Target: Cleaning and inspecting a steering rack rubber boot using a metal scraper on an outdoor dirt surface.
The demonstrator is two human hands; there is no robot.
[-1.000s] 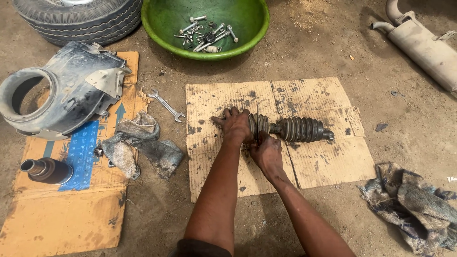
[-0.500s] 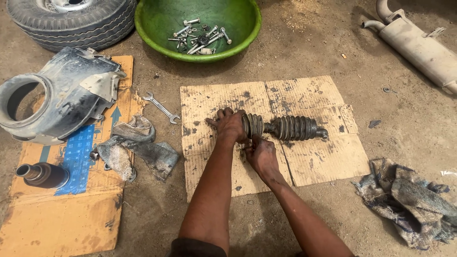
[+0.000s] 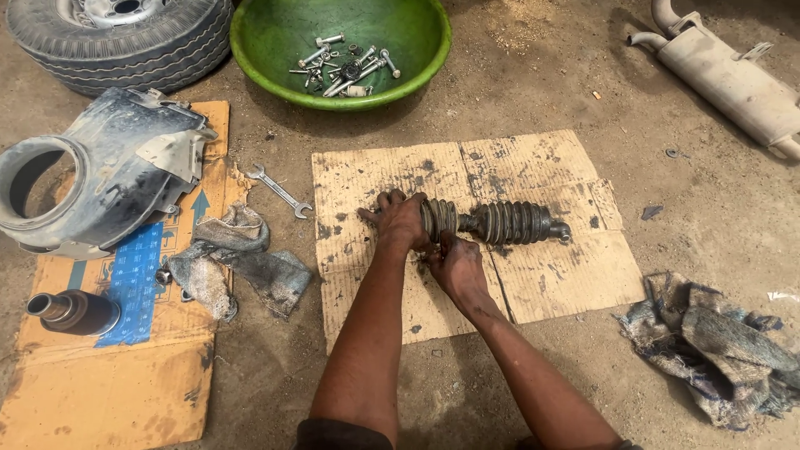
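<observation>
Lying across a stained cardboard sheet (image 3: 542, 275), the ribbed axle boot (image 3: 492, 222) is gripped at its near end by the left hand (image 3: 402, 222), fingers wrapped; the right hand (image 3: 456, 265) pinches its underside. A green bowl of bolts (image 3: 417, 33) sits beyond.

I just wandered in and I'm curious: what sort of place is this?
Probably a vehicle repair yard or roadside workshop. On the dirt floor are a black rubber tyre, a round green plastic basin of bolts and a grey metal exhaust silencer, while both hands grip a greasy ribbed rubber boot on a shaft.
</observation>
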